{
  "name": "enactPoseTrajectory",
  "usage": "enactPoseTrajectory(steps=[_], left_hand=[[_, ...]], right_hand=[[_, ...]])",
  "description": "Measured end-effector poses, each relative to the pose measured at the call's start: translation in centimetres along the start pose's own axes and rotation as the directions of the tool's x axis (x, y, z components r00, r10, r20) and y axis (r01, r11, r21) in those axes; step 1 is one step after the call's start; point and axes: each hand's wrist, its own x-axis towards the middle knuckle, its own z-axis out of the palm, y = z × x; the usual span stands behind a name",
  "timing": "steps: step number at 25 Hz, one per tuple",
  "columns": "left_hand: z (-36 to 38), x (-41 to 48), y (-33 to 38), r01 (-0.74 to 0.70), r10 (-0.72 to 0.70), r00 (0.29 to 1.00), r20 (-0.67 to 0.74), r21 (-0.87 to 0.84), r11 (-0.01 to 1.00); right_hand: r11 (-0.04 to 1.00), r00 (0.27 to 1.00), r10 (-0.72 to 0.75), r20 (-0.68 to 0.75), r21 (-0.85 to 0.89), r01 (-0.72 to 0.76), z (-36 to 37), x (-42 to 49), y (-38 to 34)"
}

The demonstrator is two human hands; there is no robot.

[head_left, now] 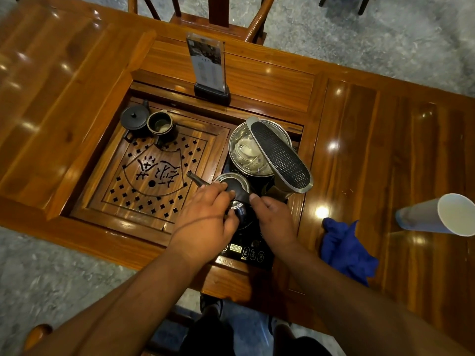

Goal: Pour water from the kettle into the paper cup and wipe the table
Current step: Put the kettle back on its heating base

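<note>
A small steel kettle (232, 182) with a dark handle and a thin spout pointing left sits on the black induction stove (246, 250) set into the wooden table (372, 150). My left hand (208, 214) is wrapped around the kettle's handle from the left. My right hand (272, 217) rests beside it on the right, thumb touching the handle. A white paper cup (442, 214) stands at the right edge of the table. A crumpled blue cloth (347, 250) lies between the stove and the cup.
A steel pot (246, 152) with teacups inside stands behind the kettle, a grey oblong faucet head (280, 155) over it. A carved wooden tea tray (151, 173) holds a black teapot (135, 119) and a pitcher (160, 123). An acrylic sign stand (208, 68) and a chair (218, 16) are at the back.
</note>
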Motion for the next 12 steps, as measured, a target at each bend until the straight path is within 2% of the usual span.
enactPoseTrajectory(steps=[12], left_hand=[[0.6,-1.8,0.3,-0.072,0.072,0.997,0.005,0.004,0.997]], right_hand=[[1.000,0.998,-0.003,0.067,0.016,0.002,-1.5,-1.2,1.7]])
